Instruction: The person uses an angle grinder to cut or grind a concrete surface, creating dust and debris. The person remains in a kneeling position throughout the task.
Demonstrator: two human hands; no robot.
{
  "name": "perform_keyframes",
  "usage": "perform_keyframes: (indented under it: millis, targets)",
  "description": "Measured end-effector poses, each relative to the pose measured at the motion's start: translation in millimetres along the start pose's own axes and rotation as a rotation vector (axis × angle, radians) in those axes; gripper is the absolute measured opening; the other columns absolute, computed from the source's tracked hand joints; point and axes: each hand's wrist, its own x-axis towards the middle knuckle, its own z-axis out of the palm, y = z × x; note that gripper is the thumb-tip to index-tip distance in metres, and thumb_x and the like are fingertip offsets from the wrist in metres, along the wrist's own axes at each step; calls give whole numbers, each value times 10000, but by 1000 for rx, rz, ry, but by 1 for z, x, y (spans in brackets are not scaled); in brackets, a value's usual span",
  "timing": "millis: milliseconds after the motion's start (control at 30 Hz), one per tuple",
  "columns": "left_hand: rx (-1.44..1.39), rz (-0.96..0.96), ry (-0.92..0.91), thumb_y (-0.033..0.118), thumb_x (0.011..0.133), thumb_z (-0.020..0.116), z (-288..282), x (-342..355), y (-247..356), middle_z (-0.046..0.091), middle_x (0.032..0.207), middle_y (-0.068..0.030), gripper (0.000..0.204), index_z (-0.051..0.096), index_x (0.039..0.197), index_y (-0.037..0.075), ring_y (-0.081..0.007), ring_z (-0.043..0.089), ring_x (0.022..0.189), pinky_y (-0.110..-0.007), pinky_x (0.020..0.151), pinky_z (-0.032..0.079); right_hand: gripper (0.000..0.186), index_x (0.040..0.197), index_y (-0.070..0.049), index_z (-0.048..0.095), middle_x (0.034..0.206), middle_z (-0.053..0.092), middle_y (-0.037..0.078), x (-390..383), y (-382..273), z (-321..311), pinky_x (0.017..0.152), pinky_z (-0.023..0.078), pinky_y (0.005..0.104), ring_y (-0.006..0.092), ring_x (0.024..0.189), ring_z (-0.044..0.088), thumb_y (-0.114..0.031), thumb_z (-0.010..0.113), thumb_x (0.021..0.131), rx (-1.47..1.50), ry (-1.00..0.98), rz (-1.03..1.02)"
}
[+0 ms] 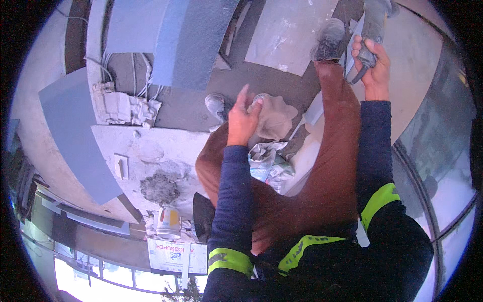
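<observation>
My right hand [375, 65] is closed round the rear of a dusty grey angle grinder [375, 30], whose head reaches the upper edge of the view. A dark cord bends away from the grip. My left hand [244, 118] is raised over my bent leg, its fingers apart. Right beside its thumb shows a crumpled beige sheet [276, 118], which looks like paper; whether the thumb touches it I cannot tell. Below that sheet, between my legs, lie crumpled printed plastic bags [271, 166].
Grey slabs [193, 40] lie ahead, with a pale dusty panel [289, 32] near my right shoe [329, 40]. Loose cables [135, 75] run at the left. A grey powdery heap [160, 189], a white bucket [169, 225] and a printed carton [176, 255] are lower left.
</observation>
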Motion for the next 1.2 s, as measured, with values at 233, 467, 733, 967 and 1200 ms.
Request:
perform_keyframes:
  millis: [233, 467, 733, 967, 1200]
  targets:
    - [-233, -143, 259, 305, 1029, 712, -73, -54, 9, 730, 1316, -222, 584, 574, 1487, -30, -250, 707, 1174, -382, 1012, 546, 339, 1159, 67, 669, 969, 737, 128, -18, -5, 21, 671, 589, 310, 223, 817, 727, -132, 750, 897, -125, 40, 43]
    - [339, 17, 85, 362, 1022, 716, -31, -56, 117, 736, 1282, -268, 593, 605, 1455, -26, -351, 733, 1198, -418, 1034, 546, 507, 1284, 5, 585, 962, 726, 120, 14, 14, 11, 666, 629, 374, 220, 755, 729, -96, 794, 833, -266, 11, -88]
    - [522, 519, -14, 336, 995, 736, 40, 55, 171, 731, 1266, -244, 589, 593, 1456, 0, -417, 716, 1172, -504, 1052, 541, 628, 1348, -14, 532, 935, 702, 105, 52, 7, -5, 640, 619, 363, 197, 722, 713, -106, 810, 792, -315, -3, -80]
    - [1004, 652, -331, 344, 962, 730, 51, 74, 155, 707, 1292, -196, 586, 575, 1446, 53, -382, 671, 1233, -603, 1128, 464, 735, 1444, -13, 484, 953, 695, 106, 76, -15, -31, 620, 614, 335, 174, 712, 706, -133, 814, 799, -326, -87, -274]
    - [1048, 928, -73, 351, 970, 736, 36, 62, 158, 733, 1245, -210, 555, 607, 1417, 48, -422, 694, 1179, -582, 1099, 489, 627, 1357, 2, 500, 941, 681, 100, 34, -18, -21, 611, 618, 344, 181, 693, 699, -109, 802, 818, -214, -207, -444]
